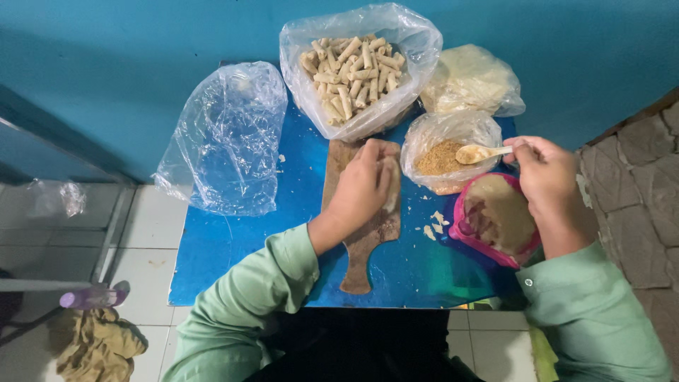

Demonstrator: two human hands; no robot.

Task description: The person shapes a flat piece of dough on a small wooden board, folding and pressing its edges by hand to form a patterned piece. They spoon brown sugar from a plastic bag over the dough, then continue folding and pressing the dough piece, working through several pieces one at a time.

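Where the small blue table [233,262] meets the teal wall, seen from above: left hand [364,185] curled palm-down on a wooden cutting board [368,244], fingers bent around a pale wrapper sheet [391,185] pressed against the board. Right hand [548,173] raised just beside it, fingers pinched on the handle of a pale spoon [482,152]; spoon bowl heaped with brown filling, held over an open plastic bag of brown crumbly filling [440,159]. Below that hand, a pink bowl [495,219] lined with plastic, holding pale wrappers. At the back of the table, a clear bag full of finished pale rolls [353,71]; to its right, a bag of pale stacked sheets [472,79]; to its left, an empty crumpled clear bag [226,138]. Loose crumbs [435,225] between board and bowl. Both sleeves pale green.
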